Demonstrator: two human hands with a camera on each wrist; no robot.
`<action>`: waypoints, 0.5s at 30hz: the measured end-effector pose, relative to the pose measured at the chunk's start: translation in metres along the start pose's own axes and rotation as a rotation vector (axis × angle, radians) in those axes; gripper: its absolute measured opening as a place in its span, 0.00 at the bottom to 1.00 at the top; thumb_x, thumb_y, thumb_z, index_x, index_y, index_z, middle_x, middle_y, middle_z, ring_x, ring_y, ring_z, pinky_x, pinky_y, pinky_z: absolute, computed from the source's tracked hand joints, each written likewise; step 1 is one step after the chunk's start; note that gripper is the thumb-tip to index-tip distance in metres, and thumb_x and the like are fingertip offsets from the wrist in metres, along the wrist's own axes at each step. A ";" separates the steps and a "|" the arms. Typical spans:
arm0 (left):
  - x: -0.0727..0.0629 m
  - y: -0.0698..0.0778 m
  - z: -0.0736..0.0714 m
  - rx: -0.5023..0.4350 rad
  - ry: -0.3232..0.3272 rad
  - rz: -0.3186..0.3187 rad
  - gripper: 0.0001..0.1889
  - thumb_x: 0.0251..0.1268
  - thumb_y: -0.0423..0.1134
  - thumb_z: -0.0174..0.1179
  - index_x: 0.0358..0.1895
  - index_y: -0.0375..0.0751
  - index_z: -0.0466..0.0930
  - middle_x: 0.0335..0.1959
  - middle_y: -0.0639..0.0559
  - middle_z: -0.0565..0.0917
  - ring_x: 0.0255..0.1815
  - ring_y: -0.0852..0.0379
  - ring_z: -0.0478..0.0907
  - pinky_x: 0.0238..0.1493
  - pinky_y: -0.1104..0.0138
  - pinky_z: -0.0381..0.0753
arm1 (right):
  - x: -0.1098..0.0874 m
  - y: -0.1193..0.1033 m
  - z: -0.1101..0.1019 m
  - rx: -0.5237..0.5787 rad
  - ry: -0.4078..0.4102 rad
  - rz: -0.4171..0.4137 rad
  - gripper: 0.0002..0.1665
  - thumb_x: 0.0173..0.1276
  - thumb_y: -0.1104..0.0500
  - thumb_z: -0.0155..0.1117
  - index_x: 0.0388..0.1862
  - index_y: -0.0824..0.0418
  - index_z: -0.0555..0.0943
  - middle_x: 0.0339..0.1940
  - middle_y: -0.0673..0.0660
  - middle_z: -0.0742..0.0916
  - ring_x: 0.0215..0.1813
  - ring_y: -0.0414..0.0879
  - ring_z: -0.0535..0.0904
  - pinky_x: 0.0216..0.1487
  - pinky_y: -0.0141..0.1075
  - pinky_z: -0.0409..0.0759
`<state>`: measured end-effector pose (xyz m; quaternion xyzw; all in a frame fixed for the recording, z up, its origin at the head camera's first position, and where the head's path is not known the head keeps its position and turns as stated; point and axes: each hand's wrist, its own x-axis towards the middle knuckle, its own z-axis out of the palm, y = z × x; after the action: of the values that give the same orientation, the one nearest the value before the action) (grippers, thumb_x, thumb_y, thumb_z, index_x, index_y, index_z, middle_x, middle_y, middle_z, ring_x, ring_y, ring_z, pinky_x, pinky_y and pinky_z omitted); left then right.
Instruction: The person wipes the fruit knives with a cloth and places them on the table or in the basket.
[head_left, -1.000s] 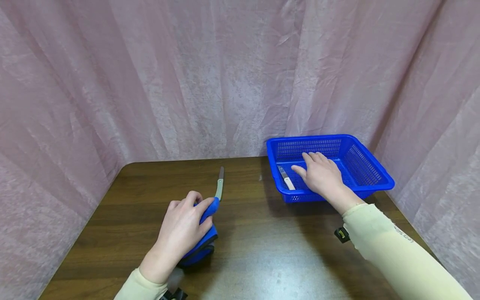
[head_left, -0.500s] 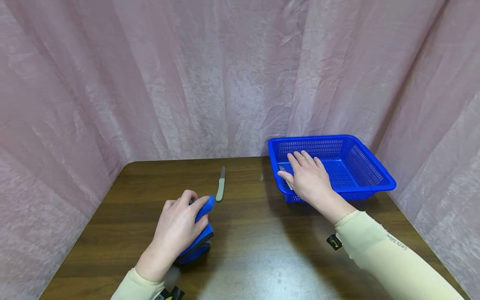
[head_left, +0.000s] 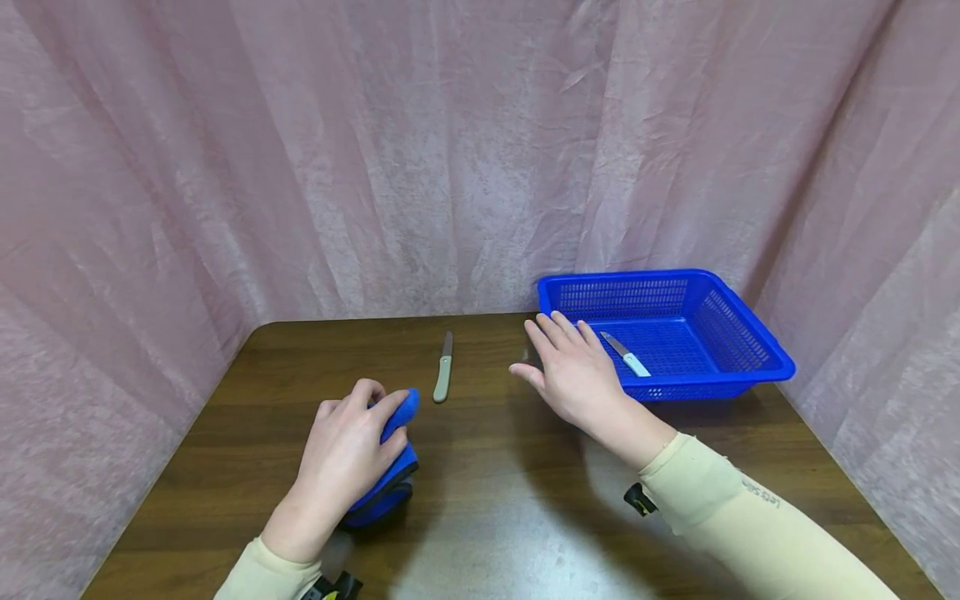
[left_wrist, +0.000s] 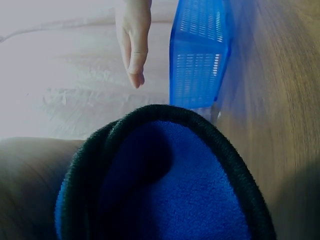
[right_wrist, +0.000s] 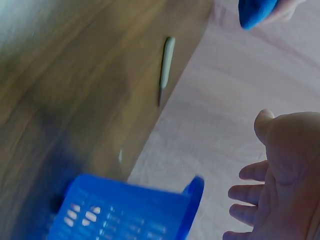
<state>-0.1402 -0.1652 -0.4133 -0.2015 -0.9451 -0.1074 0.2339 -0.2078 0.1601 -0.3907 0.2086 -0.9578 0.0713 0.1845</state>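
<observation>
My left hand (head_left: 341,454) holds a folded blue cloth (head_left: 390,479) with dark edging, thumb and fingers curled on it over the table's left part. The cloth's fuzzy inner face and dark border fill the lower left wrist view. My right hand (head_left: 577,375) is spread with straight fingers, over the left edge of the blue basket (head_left: 720,385), holding nothing. Inside the basket lies a small knife (head_left: 627,356) with a pale handle. A second knife (head_left: 443,371), with a light green handle, rests on the table between the hands, its blade toward the back.
The brown wooden table (head_left: 495,467) ends at the back against pink curtains (head_left: 405,167), which also hang at both sides. The perforated basket stands at the back right, close to the curtain.
My right hand has moved left from over the basket's middle, uncovering one knife and covering the spot where another showed at the basket's left. My left hand shifted slightly left with the cloth.
</observation>
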 end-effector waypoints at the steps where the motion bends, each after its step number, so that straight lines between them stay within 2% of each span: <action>1: 0.000 0.000 0.000 0.001 0.002 0.000 0.22 0.64 0.38 0.75 0.62 0.46 0.92 0.49 0.43 0.84 0.40 0.47 0.87 0.50 0.41 0.81 | 0.000 -0.003 0.002 0.002 0.000 -0.009 0.45 0.81 0.35 0.65 0.82 0.64 0.75 0.80 0.66 0.78 0.85 0.62 0.67 0.84 0.62 0.60; 10: -0.002 -0.003 -0.001 0.005 0.008 -0.006 0.22 0.64 0.38 0.75 0.62 0.46 0.92 0.49 0.43 0.84 0.39 0.46 0.87 0.49 0.41 0.81 | 0.001 -0.028 0.021 -0.017 -0.030 -0.081 0.44 0.82 0.34 0.63 0.82 0.63 0.75 0.80 0.65 0.78 0.84 0.62 0.68 0.84 0.61 0.60; 15: -0.003 -0.004 -0.001 0.004 0.014 -0.009 0.22 0.63 0.37 0.76 0.62 0.46 0.92 0.49 0.43 0.84 0.39 0.47 0.87 0.49 0.41 0.81 | -0.001 -0.041 0.030 -0.009 -0.098 -0.119 0.44 0.82 0.33 0.61 0.83 0.62 0.75 0.81 0.64 0.78 0.84 0.61 0.69 0.84 0.61 0.61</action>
<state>-0.1389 -0.1697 -0.4142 -0.1959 -0.9446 -0.1080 0.2403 -0.1997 0.1166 -0.4165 0.2678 -0.9518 0.0455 0.1422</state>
